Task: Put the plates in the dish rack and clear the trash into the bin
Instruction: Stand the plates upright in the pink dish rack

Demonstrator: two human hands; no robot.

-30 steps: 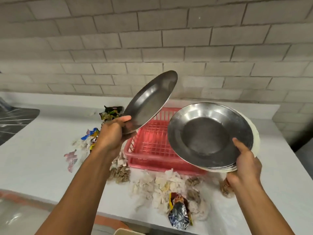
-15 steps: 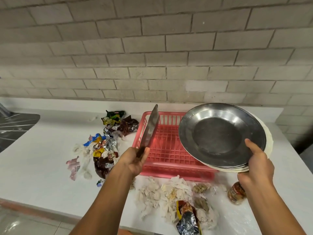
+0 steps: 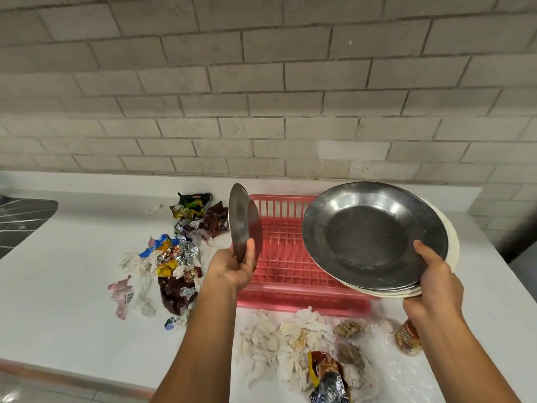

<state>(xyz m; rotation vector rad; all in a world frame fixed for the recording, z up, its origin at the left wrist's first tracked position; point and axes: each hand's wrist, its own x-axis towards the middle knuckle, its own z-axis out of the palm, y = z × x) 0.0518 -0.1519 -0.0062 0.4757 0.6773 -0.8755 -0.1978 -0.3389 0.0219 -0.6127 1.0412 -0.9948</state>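
A pink plastic dish rack (image 3: 286,266) sits on the white counter (image 3: 72,301). My left hand (image 3: 234,267) grips the lower edge of a single steel plate (image 3: 242,221), held upright on edge over the rack's left side. My right hand (image 3: 436,283) holds a tilted stack of plates (image 3: 372,237) above the rack's right side, a steel one on top and white ones beneath. Crumpled wrappers (image 3: 183,251) lie left of the rack. Tissue scraps and a foil packet (image 3: 308,350) lie in front of it.
A brick wall runs behind the counter. A steel sink drainboard (image 3: 20,216) lies at the far left. A small jar-like wrapper (image 3: 408,337) lies under my right forearm. The counter's front edge runs along the bottom left. No bin is in view.
My left hand has turned the single plate from tilted flat to upright on edge and lowered it over the rack's left side. The stack in my right hand stayed roughly in place.
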